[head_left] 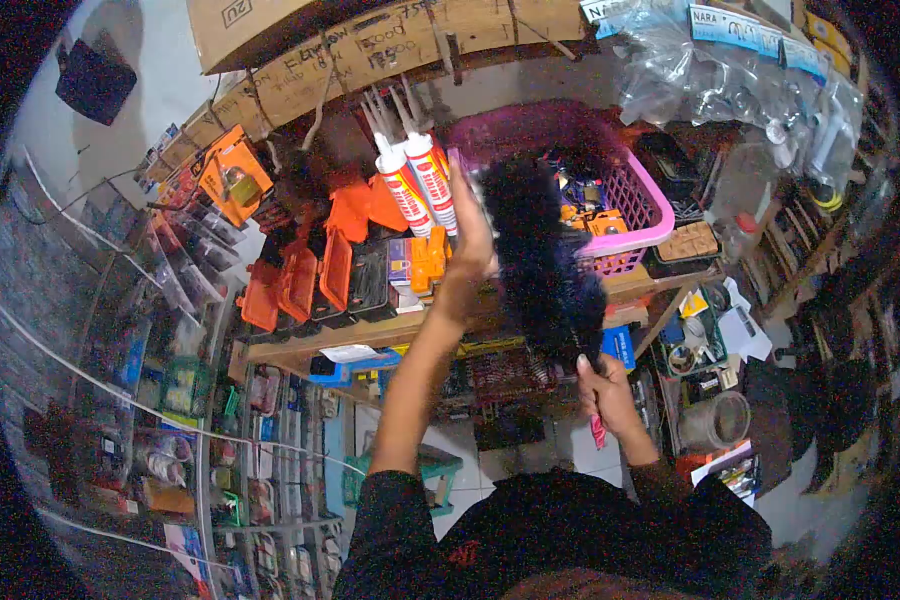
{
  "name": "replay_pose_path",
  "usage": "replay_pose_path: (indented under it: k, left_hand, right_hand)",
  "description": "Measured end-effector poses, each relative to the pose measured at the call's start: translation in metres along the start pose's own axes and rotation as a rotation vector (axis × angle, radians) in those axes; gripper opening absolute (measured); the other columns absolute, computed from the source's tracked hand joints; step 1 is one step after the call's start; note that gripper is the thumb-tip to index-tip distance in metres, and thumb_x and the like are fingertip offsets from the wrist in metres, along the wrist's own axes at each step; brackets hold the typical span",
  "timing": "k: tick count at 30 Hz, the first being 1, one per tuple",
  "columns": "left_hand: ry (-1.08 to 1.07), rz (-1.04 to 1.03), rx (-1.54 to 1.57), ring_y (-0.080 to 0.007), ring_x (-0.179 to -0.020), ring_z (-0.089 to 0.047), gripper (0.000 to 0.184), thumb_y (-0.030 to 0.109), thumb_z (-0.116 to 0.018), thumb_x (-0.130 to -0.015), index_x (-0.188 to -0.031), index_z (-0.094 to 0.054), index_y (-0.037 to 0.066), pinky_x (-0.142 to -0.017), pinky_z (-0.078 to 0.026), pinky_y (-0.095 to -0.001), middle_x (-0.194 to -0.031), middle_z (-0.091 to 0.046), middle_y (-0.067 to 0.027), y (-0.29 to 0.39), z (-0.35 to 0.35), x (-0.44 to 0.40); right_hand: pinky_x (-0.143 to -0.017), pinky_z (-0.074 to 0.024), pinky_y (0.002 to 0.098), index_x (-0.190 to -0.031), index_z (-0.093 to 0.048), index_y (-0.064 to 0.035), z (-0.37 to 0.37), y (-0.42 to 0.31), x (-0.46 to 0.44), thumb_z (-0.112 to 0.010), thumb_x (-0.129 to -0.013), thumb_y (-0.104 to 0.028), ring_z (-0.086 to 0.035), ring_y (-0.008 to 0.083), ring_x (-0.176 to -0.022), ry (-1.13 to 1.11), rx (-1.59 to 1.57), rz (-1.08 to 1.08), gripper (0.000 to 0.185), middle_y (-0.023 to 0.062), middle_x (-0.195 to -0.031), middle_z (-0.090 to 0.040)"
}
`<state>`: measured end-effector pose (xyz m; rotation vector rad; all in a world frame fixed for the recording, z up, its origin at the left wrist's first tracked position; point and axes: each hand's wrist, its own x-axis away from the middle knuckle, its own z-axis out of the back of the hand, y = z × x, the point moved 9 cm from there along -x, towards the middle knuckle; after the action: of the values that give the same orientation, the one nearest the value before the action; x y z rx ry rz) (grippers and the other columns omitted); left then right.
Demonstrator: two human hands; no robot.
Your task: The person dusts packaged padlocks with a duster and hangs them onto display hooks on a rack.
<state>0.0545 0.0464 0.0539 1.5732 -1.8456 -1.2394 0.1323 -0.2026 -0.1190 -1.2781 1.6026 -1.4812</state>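
Black duster (535, 250) raised before a crowded wooden shelf (290, 348)

From here I see the right hand (610, 397) closed round the duster's handle, a bit of pink poking out below the fist. The dark, bushy head stands up in front of a pink basket (648, 195), hiding much of its near side. The left hand (473, 220) is lifted by the basket's left end, fingers looking straight; whether they grip anything I cannot tell.

The shelf is packed along its length. White-and-red sealant tubes (402, 195) stand just beside the left hand, nozzles up. Further left sit orange bins (297, 280) in a row, and an orange card with a padlock (238, 187) hangs above them. The basket holds small packaged goods, some orange. Overhead runs a brown beam (335, 60) with handwriting on it, and at the upper right hang clear plastic bags (740, 85) with blue header cards.

Lower down on the left, racks (185, 430) of small stock fill the wall. A green crate (450, 487) rests on the pale tiled floor (583, 440), and a clear round tub (715, 420) sits to the right among papers.
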Motion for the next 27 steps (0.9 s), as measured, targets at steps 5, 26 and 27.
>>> replay_pose_path:
  k: [5,26,27]
  left_hand:
    - [0.123,0.168,-0.061,-0.0261,-0.118,-0.052,0.078,0.066,-0.034,-0.089,-0.136,-0.041,0.004,-0.1,-0.04,-0.0393,-0.133,-0.049,-0.012,0.003,-0.004,0.016]
    - [-0.103,0.188,0.21,-0.0248,-0.112,-0.053,0.073,0.065,-0.033,-0.09,-0.136,-0.04,0.008,-0.097,-0.041,-0.0403,-0.125,-0.053,-0.0112,0.013,-0.041,0.03]
    - [-0.115,0.179,0.185,-0.025,-0.113,-0.052,0.073,0.065,-0.033,-0.09,-0.137,-0.038,0.009,-0.098,-0.04,-0.0406,-0.127,-0.052,-0.0114,0.014,-0.043,0.034]
  right_hand:
    - [-0.036,-0.027,0.0227,-0.075,-0.037,-0.0144,-0.002,0.01,0.003,-0.058,-0.093,-0.029,-0.034,0.0074,-0.04,-0.049,-0.025,-0.092,0.032,-0.003,-0.053,-0.037]
    - [-0.035,-0.0256,0.0237,-0.076,-0.041,-0.0124,-0.004,-0.002,0.008,-0.058,-0.093,-0.028,-0.033,0.0073,-0.038,-0.061,-0.102,-0.116,0.029,-0.003,-0.052,-0.037]
    - [-0.035,-0.0257,0.0237,-0.076,-0.041,-0.0125,-0.003,-0.004,0.008,-0.058,-0.093,-0.028,-0.033,0.0072,-0.038,-0.038,-0.133,-0.109,0.029,-0.0033,-0.052,-0.037]
